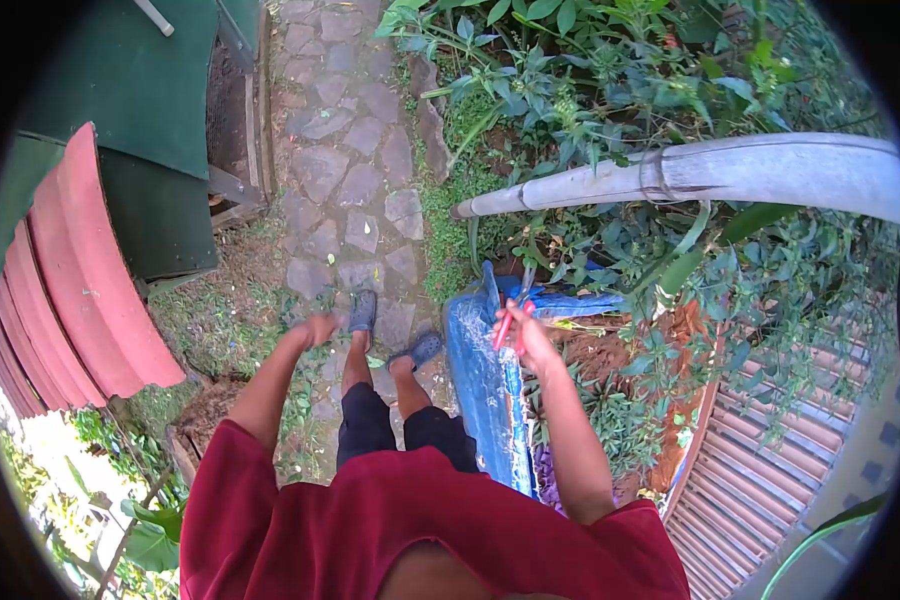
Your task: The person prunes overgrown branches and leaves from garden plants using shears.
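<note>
Right hand (533,340) is wrapped round the red-handled clippers (506,322), by the blue tarp (473,365); left hand (316,329) is blurry, can't tell if it's curled. Probably light and stiff, so grip the handles (501,335), clear of the blades (527,282)
</note>
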`<action>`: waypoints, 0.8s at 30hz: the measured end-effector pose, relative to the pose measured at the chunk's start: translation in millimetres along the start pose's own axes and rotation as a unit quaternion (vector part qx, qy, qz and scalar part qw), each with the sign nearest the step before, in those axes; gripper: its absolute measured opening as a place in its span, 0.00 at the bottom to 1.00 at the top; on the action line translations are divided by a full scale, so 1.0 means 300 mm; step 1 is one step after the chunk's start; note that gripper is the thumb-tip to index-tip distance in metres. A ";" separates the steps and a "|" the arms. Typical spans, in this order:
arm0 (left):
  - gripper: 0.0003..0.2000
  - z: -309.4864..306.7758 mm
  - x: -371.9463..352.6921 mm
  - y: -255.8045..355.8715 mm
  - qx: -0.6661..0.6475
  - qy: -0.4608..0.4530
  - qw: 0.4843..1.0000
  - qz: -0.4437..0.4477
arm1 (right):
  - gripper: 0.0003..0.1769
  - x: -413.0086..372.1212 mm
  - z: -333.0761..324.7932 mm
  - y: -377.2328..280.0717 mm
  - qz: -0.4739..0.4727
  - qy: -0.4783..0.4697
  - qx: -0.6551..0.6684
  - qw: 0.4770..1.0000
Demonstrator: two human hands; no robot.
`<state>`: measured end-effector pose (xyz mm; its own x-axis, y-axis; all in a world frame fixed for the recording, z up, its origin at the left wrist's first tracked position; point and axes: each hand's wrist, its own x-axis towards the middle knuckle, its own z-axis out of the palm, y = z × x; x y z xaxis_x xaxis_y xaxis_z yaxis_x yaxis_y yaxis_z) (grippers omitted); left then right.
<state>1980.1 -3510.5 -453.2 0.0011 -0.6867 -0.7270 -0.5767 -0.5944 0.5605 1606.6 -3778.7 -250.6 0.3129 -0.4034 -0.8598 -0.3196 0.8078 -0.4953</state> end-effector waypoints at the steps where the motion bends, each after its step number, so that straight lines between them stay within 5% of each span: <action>1: 0.36 -0.095 0.123 0.134 -0.123 -0.065 0.990 -0.020 | 0.24 0.014 -0.009 -0.037 -0.013 0.013 0.012 1.000; 3: 0.38 -0.312 0.194 0.531 -0.149 -0.054 0.987 0.030 | 0.24 0.060 -0.032 -0.096 -0.022 0.030 0.021 0.999; 5: 0.39 -0.379 0.439 0.714 -0.189 0.002 0.973 0.129 | 0.24 0.109 -0.063 -0.142 -0.047 0.047 0.035 0.997; 7: 0.38 -0.517 0.517 0.980 -0.343 0.029 0.916 0.205 | 0.24 0.133 -0.076 -0.192 -0.046 0.053 0.038 0.997; 8: 0.39 -0.573 0.565 1.093 -0.455 -0.009 0.873 0.175 | 0.24 0.158 -0.087 -0.209 -0.057 0.058 0.030 0.996; 11: 0.37 -0.678 0.670 1.345 -0.450 -0.025 0.862 0.231 | 0.25 0.235 -0.116 -0.265 -0.062 0.059 0.014 0.996; 14: 0.35 -0.714 0.788 1.487 -0.481 -0.031 0.846 0.229 | 0.25 0.287 -0.137 -0.335 -0.071 0.057 0.021 0.996; 17: 0.38 -0.725 0.941 1.548 -0.239 0.010 0.911 0.336 | 0.26 0.327 -0.177 -0.378 -0.060 0.043 0.025 0.997; 20: 0.31 -0.701 1.036 1.609 -0.062 0.076 0.902 0.421 | 0.28 0.409 -0.246 -0.410 -0.033 -0.016 0.049 0.998; 22: 0.23 -0.717 1.022 1.669 -0.438 -0.052 0.859 0.260 | 0.28 0.443 -0.256 -0.448 -0.030 -0.021 0.042 0.998; 24: 0.22 -0.740 1.027 1.672 -0.420 -0.032 0.856 0.300 | 0.27 0.473 -0.258 -0.480 -0.048 -0.078 0.057 0.994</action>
<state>1872.6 -4113.1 -307.8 -0.1503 -0.9654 -0.2130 0.3332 -0.2523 0.9085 1627.8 -3985.4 -310.9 0.4749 -0.4168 -0.7751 -0.1810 0.8156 -0.5495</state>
